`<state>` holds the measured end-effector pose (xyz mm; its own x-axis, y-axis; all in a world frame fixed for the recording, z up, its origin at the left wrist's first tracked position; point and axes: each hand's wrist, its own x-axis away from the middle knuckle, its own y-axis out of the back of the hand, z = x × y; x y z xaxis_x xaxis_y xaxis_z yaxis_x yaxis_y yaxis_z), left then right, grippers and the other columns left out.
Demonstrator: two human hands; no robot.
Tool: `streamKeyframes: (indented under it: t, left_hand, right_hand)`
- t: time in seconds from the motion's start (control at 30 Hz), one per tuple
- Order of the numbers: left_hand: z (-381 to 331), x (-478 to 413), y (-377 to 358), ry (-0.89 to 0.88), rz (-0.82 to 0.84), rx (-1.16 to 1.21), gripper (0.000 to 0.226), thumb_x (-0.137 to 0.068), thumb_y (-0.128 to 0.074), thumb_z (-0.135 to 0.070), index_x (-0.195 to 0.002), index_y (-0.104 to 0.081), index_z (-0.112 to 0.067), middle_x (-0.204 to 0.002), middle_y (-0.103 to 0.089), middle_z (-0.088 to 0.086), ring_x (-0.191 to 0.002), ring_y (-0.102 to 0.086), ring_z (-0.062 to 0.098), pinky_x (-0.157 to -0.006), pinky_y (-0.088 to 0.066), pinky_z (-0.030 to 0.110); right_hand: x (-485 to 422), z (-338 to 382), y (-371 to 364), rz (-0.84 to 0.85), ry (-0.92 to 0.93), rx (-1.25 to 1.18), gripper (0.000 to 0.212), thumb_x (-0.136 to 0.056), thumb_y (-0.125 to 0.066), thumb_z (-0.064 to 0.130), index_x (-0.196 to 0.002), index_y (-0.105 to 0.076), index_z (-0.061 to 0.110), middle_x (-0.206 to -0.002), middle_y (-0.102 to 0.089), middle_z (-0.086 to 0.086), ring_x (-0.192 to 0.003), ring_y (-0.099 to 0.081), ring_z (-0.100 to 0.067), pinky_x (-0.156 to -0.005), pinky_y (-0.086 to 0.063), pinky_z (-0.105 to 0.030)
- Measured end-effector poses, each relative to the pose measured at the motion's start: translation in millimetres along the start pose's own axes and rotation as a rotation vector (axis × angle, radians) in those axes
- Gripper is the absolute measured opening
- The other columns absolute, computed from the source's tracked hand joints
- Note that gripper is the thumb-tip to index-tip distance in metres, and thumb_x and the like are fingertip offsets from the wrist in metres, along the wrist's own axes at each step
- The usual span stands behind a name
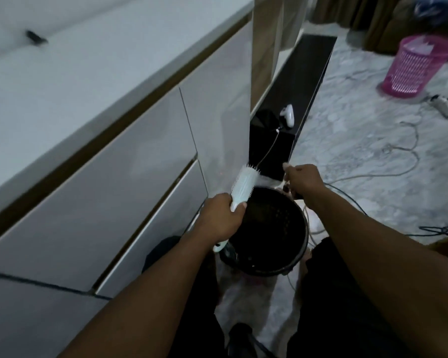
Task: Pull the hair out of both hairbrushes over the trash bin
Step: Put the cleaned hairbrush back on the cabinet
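Left grip [221, 218] wrapped round handle of pale blue plastic hairbrush [243, 187], head angling up-right over round black trash bin [299, 250]. Right hand [301, 179] pinched just beside bristles, contents unclear.

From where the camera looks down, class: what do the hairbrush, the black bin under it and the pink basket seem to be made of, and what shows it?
Hairbrush: pale, smooth moulded plastic, probably; stiff bristles of the same colour.
Black bin: likely plastic, dull finish; rows of small holes in its wall.
Pink basket: bright plastic, most likely; slotted lattice sides.
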<state>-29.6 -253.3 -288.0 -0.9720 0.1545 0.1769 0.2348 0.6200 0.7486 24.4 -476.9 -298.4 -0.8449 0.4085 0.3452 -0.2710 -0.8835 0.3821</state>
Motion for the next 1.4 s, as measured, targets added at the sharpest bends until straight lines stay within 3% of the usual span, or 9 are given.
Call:
streamKeyframes:
  t: [0.07,0.17,0.23,0.3,0.47,0.8,1.1,1.27,1.4]
  left_hand:
    - [-13.9,4.3,25.7,-0.011,-0.071,-0.027,0.033,-0.096,-0.061,-0.046,-0.096,-0.062,-0.014,-0.077,-0.054,-0.008,-0.068,-0.053,0.009,-0.050,-0.033,0.016]
    - [-39.3,9.6,67.2,-0.038,-0.161,-0.066,0.035,-0.095,-0.062,-0.046,-0.100,-0.063,-0.012,-0.089,-0.061,0.001,-0.085,-0.062,0.022,-0.059,-0.039,0.025]
    - [-56.6,12.2,96.3,-0.039,-0.219,-0.083,0.040,-0.094,-0.061,-0.048,-0.104,-0.065,-0.010,-0.098,-0.067,0.007,-0.091,-0.065,0.028,-0.068,-0.044,0.028]
    - [-73.6,14.9,127.0,-0.032,-0.286,-0.102,0.041,-0.093,-0.058,-0.052,-0.103,-0.065,-0.013,-0.100,-0.068,0.007,-0.092,-0.066,0.028,-0.068,-0.046,0.030]
    - [-103.9,24.8,206.1,-0.015,-0.501,-0.145,0.045,-0.089,-0.053,-0.057,-0.103,-0.065,-0.016,-0.099,-0.068,0.004,-0.092,-0.066,0.028,-0.072,-0.050,0.033]
    - [-87.7,54.9,323.3,0.129,-0.733,-0.211,0.035,-0.086,-0.053,-0.050,-0.091,-0.061,-0.017,-0.081,-0.060,-0.003,-0.076,-0.062,0.022,-0.063,-0.044,0.030]
    - [-35.9,56.4,354.0,0.217,-0.728,-0.227,0.033,-0.087,-0.053,-0.046,-0.093,-0.056,-0.014,-0.092,-0.064,0.003,-0.082,-0.062,0.026,-0.068,-0.045,0.033]
    - [-10.3,46.7,351.0,0.260,-0.694,-0.238,0.030,-0.090,-0.053,-0.045,-0.092,-0.050,-0.015,-0.095,-0.063,0.004,-0.086,-0.062,0.027,-0.066,-0.043,0.031]
    - [7.2,34.7,346.3,0.288,-0.648,-0.269,0.029,-0.091,-0.051,-0.046,-0.093,-0.049,-0.017,-0.105,-0.066,0.006,-0.095,-0.064,0.028,-0.071,-0.045,0.032]
  right_hand:
    - [15.8,30.7,11.1,0.128,0.086,0.164,0.023,-0.091,-0.071,0.022,-0.102,-0.059,0.005,-0.082,-0.060,-0.020,-0.068,-0.059,-0.030,-0.060,-0.045,-0.035]
    - [43.5,87.0,22.4,0.239,0.220,0.374,0.016,-0.088,-0.072,0.011,-0.098,-0.059,0.009,-0.088,-0.059,-0.023,-0.076,-0.056,-0.026,-0.060,-0.043,-0.031]
    - [58.0,124.9,26.5,0.204,0.303,0.434,0.016,-0.086,-0.066,0.004,-0.102,-0.066,-0.002,-0.095,-0.062,-0.025,-0.088,-0.061,-0.029,-0.080,-0.052,-0.037]
    - [73.5,164.8,27.9,0.169,0.396,0.500,0.042,-0.083,-0.065,0.009,-0.125,-0.060,0.009,-0.109,-0.061,-0.010,-0.106,-0.063,-0.030,-0.103,-0.048,-0.043]
    - [117.7,265.0,24.7,0.168,0.638,0.474,0.041,-0.089,-0.066,0.019,-0.129,-0.061,0.015,-0.128,-0.061,-0.007,-0.109,-0.061,-0.023,-0.095,-0.052,-0.035]
    - [184.8,384.4,-39.1,0.281,0.897,0.427,0.024,-0.086,-0.068,0.018,-0.109,-0.069,0.017,-0.113,-0.069,-0.003,-0.091,-0.062,-0.016,-0.071,-0.048,-0.025]
    - [201.4,405.8,-118.6,0.431,0.942,0.474,0.024,-0.088,-0.063,0.015,-0.111,-0.070,0.013,-0.102,-0.067,-0.001,-0.079,-0.059,-0.011,-0.068,-0.046,-0.023]
    - [185.1,397.2,-152.9,0.468,0.894,0.515,0.025,-0.087,-0.064,0.016,-0.111,-0.070,0.014,-0.107,-0.067,-0.002,-0.097,-0.062,-0.019,-0.077,-0.048,-0.027]
    - [168.4,386.6,-176.1,0.493,0.848,0.537,0.024,-0.087,-0.064,0.016,-0.110,-0.070,0.013,-0.108,-0.068,-0.004,-0.093,-0.061,-0.019,-0.074,-0.048,-0.027]
